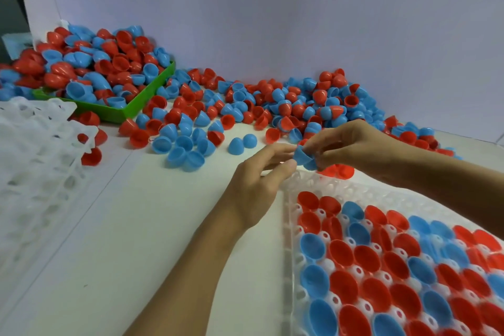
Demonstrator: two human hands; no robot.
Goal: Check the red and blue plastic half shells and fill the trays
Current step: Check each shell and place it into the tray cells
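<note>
Right under your forearms, the clear tray (289, 226) is filling nicely: red and blue half shells (368, 262) sit cup-up in row after row, packed tight toward you. Only the strip of sockets closest to your fingertips, along the tray's far edge, looks unfilled, so I'd call this tray nearly done, though its right side runs out of view.

Plenty of work is left, mind you. Beyond your fingers a loose heap of shells (272, 106) sprawls along the wall, and further off to the left a green bin (152, 90) is piled over its rim. A stack of white empty trays (35, 150) waits well off to the left.

Now the hands. Your right hand (351, 144) pinches blue shells (304, 157), which look like two nested together, between curled thumb and fingertips, just above the tray's far edge. Your left hand (261, 180) meets them from the other side, thumb and forefinger closing lightly on the near shell's rim, other fingers relaxed. You seem to be prying the pair apart for checking.
</note>
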